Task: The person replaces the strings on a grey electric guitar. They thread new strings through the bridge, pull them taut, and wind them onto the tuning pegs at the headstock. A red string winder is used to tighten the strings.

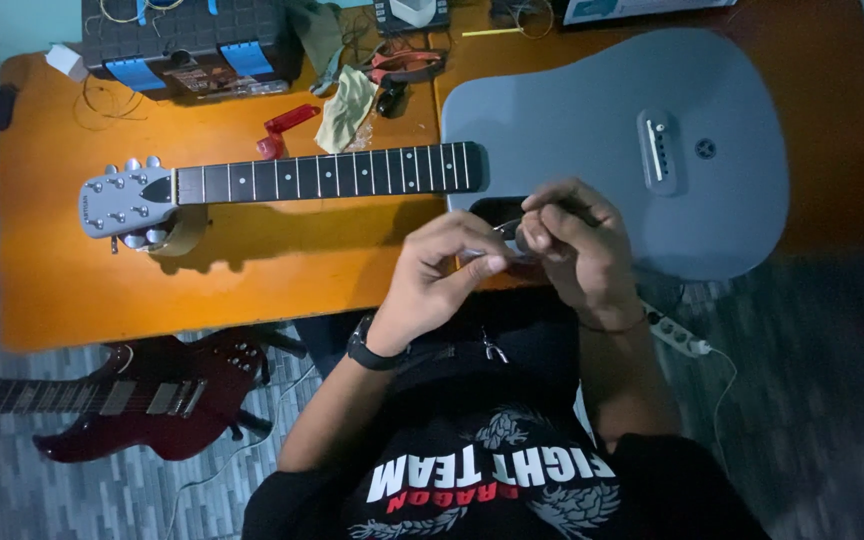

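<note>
A grey acoustic guitar (pixel 592 110) lies on the orange table (pixel 252 260), its black fretboard (pixel 322 175) and grey headstock (pixel 122 200) pointing left, with no strings showing. My left hand (pixel 442 265), a black watch on its wrist, and my right hand (pixel 572 235) meet above the near edge of the guitar body. Both pinch a small dark object (pixel 517 235) between the fingertips; it is too small to tell what it is.
A black and blue toolbox (pixel 182 40) stands at the back left. A red winder tool (pixel 282 125), a yellowish cloth (pixel 347 105) and pliers (pixel 402 65) lie behind the neck. A red electric guitar (pixel 142 400) rests on the floor, a white power strip (pixel 677 335) at right.
</note>
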